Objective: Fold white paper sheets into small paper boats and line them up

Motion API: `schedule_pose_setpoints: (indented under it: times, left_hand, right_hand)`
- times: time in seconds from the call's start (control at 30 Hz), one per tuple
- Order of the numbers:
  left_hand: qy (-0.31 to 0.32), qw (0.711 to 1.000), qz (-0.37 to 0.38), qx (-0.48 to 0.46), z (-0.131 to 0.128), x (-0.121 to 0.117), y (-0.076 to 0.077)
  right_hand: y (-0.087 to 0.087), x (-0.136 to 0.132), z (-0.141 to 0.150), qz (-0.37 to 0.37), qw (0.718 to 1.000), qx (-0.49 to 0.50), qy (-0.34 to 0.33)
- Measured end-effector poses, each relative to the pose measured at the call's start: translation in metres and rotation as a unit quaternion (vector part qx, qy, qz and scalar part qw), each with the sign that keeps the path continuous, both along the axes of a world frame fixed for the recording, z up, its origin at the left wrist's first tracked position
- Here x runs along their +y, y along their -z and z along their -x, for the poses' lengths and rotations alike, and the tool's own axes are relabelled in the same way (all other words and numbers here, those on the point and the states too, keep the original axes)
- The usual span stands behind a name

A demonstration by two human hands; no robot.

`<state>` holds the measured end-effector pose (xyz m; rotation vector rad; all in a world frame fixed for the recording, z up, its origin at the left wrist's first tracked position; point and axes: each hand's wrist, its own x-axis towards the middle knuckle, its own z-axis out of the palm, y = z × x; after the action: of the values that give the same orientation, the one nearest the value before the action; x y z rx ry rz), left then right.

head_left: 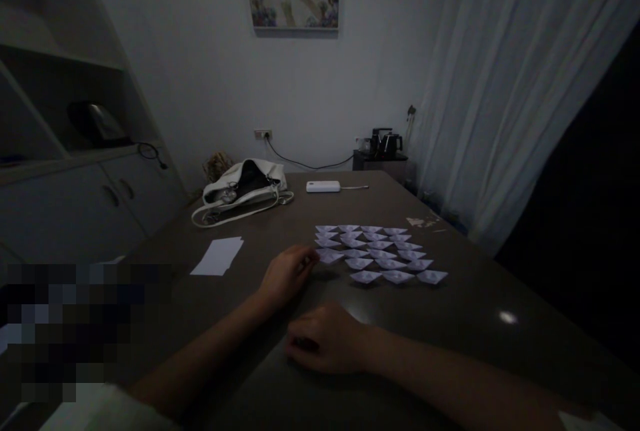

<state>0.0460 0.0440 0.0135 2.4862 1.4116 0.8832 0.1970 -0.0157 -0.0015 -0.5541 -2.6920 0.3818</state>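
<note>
While touching a paper boat at left of boat rows with half-curled left hand (could not confirm pinch), risked skewing rows by dragging; rested loosely curled right hand nearer, holding nothing visible.

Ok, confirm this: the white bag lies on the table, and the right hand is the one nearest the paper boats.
Not quite: the head view shows the left hand nearest the paper boats, not the right hand. The white bag does lie on the table.
</note>
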Motion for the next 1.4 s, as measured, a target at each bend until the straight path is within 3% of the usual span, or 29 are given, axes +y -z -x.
schedule_pose_setpoints:
  times: [0.3, 1.4]
  left_hand:
    - [-0.016, 0.996, -0.018, 0.089, 0.000, 0.002, 0.010]
    - [-0.011, 0.998, 0.007, 0.066, 0.003, 0.004, 0.013]
  right_hand:
    - [-0.002, 0.001, 0.001, 0.012, 1.000, -0.009, -0.001]
    - [0.002, 0.001, 0.003, 0.014, 1.000, -0.015, -0.003]
